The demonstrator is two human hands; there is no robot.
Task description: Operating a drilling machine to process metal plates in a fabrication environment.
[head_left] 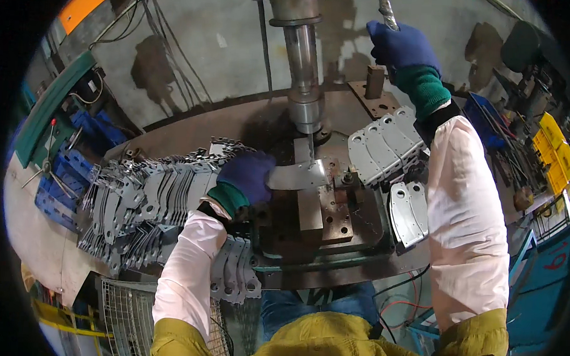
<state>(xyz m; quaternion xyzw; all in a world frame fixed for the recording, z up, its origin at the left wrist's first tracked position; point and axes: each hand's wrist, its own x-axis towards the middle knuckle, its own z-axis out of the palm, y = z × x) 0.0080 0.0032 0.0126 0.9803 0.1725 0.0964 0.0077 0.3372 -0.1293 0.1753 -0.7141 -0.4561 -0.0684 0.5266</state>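
Observation:
My left hand (247, 177), in a blue glove with a green cuff, grips the left end of a flat grey metal plate (296, 177). The plate's right end lies over a steel fixture block (335, 211), beneath the drill press spindle (305, 109). A thin drill bit (311, 146) reaches down to the plate; whether it touches cannot be made out. Raised at the upper right, my gloved right hand (402, 47) is closed round a lever handle (387, 11) wrapped in silvery material.
Left of the fixture, many similar plates (165, 192) lie piled. Stacked plates (386, 144) and a smaller stack (409, 214) stand at the right. Blue crates (65, 183) sit far left, a yellow bin (556, 153) far right. A wire basket (126, 310) is below the table edge.

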